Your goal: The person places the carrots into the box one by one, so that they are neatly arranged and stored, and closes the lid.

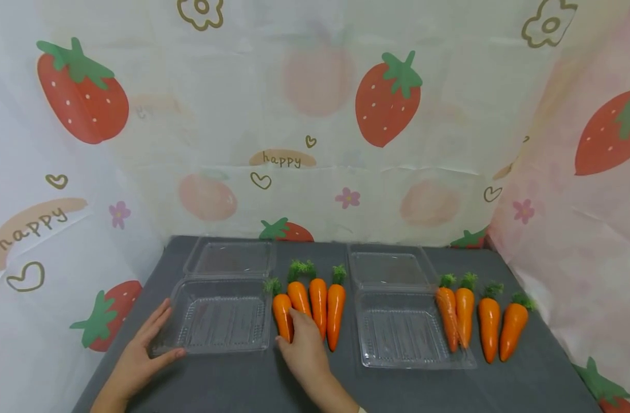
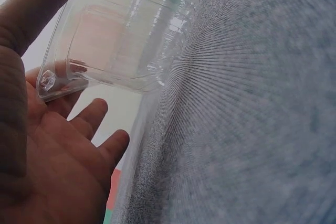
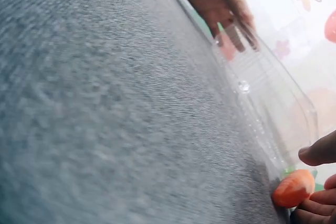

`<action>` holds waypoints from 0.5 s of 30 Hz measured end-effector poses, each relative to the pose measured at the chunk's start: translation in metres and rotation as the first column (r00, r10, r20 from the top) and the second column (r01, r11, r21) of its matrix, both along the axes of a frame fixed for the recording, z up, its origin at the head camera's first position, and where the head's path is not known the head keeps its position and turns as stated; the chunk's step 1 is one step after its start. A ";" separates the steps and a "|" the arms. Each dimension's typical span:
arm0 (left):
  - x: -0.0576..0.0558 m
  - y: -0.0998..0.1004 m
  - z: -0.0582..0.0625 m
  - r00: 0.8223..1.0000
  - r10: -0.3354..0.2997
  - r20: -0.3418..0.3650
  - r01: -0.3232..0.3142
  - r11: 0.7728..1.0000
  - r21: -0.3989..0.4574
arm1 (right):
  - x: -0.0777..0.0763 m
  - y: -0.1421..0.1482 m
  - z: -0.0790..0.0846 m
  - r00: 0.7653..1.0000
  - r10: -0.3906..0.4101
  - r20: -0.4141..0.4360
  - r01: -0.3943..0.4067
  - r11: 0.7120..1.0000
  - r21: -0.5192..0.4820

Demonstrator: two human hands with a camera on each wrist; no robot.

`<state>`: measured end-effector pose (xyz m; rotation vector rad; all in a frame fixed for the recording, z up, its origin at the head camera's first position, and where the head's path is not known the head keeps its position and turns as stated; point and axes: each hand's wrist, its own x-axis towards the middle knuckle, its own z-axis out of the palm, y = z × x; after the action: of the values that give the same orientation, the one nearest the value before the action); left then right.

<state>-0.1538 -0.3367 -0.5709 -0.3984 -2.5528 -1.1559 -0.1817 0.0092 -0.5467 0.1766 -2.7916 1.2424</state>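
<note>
Right hand (image 1: 306, 350) at the leftmost carrot (image 1: 282, 312)
The carrot lies between thumb and fingers, grip unclear; the left hand (image 1: 141, 350) spreads wide at the left clear container (image 1: 224, 324).

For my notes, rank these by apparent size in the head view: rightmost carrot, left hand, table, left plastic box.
1. Table
2. Left plastic box
3. Left hand
4. Rightmost carrot

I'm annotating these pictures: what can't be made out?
Head view: lower end of the second carrot from the left, hidden behind the right hand.
Left wrist view: thumb tip of the left hand and far end of the clear tray, cut off by top edge.
Right wrist view: rest of right hand, cut off by right edge.
</note>
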 end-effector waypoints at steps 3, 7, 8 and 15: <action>0.000 -0.001 0.000 1.000 -0.002 0.003 0.002 1.000 0.004 | 0.002 -0.002 -0.002 1.000 -0.013 0.002 0.013 1.000 -0.002; 0.001 -0.001 0.001 1.000 -0.011 0.023 0.011 1.000 0.014 | 0.003 -0.004 -0.005 1.000 -0.010 0.001 0.010 1.000 0.000; 0.001 -0.001 0.001 1.000 -0.012 0.029 0.011 1.000 0.014 | 0.003 -0.004 -0.006 1.000 -0.009 0.003 0.009 1.000 -0.002; 0.001 -0.001 0.001 0.999 -0.013 0.048 0.012 1.000 0.010 | 0.002 -0.006 -0.014 0.999 -0.033 0.007 0.033 0.999 0.003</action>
<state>-0.1524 -0.3382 -0.5704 -0.3894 -2.5883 -1.1959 -0.1795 0.0032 -0.5606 0.1265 -2.7902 1.2340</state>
